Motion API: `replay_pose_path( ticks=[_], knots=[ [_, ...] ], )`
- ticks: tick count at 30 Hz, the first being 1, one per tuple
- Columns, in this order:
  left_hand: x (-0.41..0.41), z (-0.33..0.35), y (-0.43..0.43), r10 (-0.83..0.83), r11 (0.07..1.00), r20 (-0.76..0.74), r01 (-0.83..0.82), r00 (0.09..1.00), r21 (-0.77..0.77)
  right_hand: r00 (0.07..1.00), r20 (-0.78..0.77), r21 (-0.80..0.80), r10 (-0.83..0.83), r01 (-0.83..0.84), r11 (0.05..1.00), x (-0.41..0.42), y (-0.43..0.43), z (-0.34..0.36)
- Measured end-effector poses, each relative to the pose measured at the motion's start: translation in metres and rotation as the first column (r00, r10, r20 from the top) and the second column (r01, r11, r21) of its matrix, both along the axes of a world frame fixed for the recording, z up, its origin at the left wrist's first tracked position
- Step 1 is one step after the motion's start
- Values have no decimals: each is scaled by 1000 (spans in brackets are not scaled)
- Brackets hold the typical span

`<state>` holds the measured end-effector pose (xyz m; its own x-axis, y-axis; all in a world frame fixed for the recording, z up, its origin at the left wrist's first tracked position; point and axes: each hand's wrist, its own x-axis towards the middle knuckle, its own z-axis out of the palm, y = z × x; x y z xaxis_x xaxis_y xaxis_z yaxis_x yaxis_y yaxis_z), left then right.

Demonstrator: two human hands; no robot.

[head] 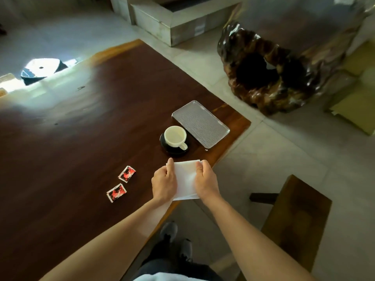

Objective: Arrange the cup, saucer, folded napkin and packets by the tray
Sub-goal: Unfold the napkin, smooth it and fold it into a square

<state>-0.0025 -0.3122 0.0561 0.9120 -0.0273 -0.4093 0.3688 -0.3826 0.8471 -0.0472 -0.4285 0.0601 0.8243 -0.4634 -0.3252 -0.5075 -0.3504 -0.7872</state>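
Observation:
A white napkin [185, 177] lies at the near edge of the dark wooden table [81, 138]. My left hand [164, 182] grips its left side and my right hand [205, 180] grips its right side. Just beyond the napkin, a white cup [175, 136] stands on a dark saucer [164, 148]. The ribbed metal tray [200, 123] lies right of the cup, near the table's corner. Two red and black packets [127, 174] [116, 192] lie on the table, left of my left hand.
A wooden bench [298, 220] stands on the tiled floor to the right of me. A large carved wood root [267, 78] sits beyond the table corner. My shoes [176, 240] show below the table edge. A cap [42, 69] lies at the far left.

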Motion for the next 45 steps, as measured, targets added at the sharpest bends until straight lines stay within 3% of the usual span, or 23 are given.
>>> replay_pose_path(
  ticks=[12, 22, 27, 30, 33, 35, 38, 42, 45],
  knots=[
    [65, -9, -82, -115, 989, 137, 100, 984, 110, 998, -20, 30, -59, 60, 998, 61, -89, -11],
    [177, -41, -132, 43, 997, -32, -40, 999, 71, 995, -42, 29, 93, -92, 995, 191, -160, -35],
    [209, -46, -149, 13, 1000, -61, -13, 998, 12, 972, -122, 125, 198, -183, 975, 239, -190, -44],
    [221, -53, -153, 20, 999, -166, -25, 986, -32, 918, -206, 250, 339, -285, 925, 264, -211, -50],
    [234, -49, -165, 95, 978, -312, -147, 945, -150, 867, -245, 487, 434, -277, 828, 289, -234, -51],
    [242, -48, -177, 141, 956, -414, -233, 900, -181, 834, -254, 563, 490, -284, 776, 307, -247, -53],
    [252, -51, -196, 214, 906, -543, -373, 812, -200, 765, -259, 636, 590, -324, 700, 335, -265, -59],
    [259, -57, -216, 229, 782, -650, -534, 724, -320, 605, -301, 692, 737, -394, 605, 368, -283, -71],
    [261, -68, -225, 222, 718, -679, -588, 700, -372, 525, -355, 695, 773, -405, 594, 384, -292, -80]
  ],
)
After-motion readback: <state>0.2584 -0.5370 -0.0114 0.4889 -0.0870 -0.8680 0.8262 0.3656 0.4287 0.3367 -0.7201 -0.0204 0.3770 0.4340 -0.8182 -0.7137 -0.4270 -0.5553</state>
